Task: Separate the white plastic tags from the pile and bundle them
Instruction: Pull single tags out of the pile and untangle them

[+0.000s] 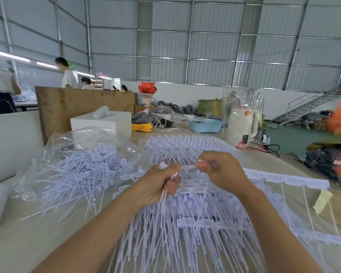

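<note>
A big pile of joined white plastic tags (195,219) covers the table in front of me, their long thin tails fanning toward me. My left hand (161,184) grips a small bunch of tag tails, its fingers curled round them. My right hand (219,168) pinches the flat head end of a white tag strip just above the pile. Both hands hover close together over the pile's middle. On the left, a heap of loose separated tags (83,174) lies on a clear plastic bag.
The pale wooden table (47,233) has a white box (100,123), yellow cable coil (142,127), blue basket (205,125) and a wrapped white kettle (240,125) at its far side. A brown board (67,103) stands behind. People work at back left.
</note>
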The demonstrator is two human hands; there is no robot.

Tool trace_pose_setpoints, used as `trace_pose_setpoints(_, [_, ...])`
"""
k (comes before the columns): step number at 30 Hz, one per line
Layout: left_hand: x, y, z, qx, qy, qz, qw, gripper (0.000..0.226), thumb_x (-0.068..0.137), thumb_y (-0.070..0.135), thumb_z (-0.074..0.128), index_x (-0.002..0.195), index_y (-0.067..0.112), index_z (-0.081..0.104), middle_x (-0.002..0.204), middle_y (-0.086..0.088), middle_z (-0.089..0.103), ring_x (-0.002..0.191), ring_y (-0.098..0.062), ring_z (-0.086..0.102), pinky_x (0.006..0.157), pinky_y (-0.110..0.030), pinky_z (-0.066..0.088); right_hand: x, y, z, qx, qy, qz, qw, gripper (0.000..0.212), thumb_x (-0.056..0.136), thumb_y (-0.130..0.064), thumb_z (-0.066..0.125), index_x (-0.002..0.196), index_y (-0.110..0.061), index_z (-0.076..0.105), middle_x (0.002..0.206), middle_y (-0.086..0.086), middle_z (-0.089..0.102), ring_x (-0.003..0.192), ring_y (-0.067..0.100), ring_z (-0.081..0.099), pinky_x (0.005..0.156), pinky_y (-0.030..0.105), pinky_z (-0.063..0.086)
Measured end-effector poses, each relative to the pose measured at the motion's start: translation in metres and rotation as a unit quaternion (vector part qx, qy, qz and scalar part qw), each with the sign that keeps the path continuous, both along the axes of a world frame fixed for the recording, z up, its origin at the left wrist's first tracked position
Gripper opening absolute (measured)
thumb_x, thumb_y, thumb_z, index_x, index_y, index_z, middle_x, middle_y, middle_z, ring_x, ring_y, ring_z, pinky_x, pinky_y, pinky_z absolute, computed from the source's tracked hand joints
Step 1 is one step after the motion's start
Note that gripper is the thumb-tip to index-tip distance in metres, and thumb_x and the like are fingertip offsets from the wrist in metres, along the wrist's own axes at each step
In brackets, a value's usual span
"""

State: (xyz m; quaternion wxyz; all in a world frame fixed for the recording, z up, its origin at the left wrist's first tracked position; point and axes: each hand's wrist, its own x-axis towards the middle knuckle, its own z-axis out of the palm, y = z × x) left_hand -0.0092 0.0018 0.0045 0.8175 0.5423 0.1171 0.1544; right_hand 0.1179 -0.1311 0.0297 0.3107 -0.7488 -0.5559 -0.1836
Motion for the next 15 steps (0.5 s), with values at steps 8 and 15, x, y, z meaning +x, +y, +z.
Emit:
trace_pose_setpoints(8, [-0.026,0.011,0.052,-0.204,-0.272,-0.006,0.940,0.010,0.077,0.002,0.051,0.081,0.009,0.044,0.058,0.000,0.041,0.039,-0.004,0.037,0.037,-0.011,0.030,0.005,0.007,-0.013,0.013,0.097,0.061,0.993,0.037,0.089,-0.019,0.063,0.060,-0.036,0.051,0.054,-0.017,0.053,0.057,0.001,0.051,0.059,0.016,0.037])
trace_pose_setpoints(15, [-0.077,0.120,0.064,-0.181,-0.027,0.089,0.979,0.018,0.079,-0.014,0.034,0.087,-0.006,0.048,0.082,-0.010,0.042,0.040,-0.010,0.044,0.038,-0.011,0.035,0.007,0.013,-0.020,0.011,0.094,0.066,0.993,0.035,0.088,-0.023,0.063,0.056,-0.032,0.051,0.056,-0.011,0.056,0.059,0.005,0.053,0.060,0.017,0.037])
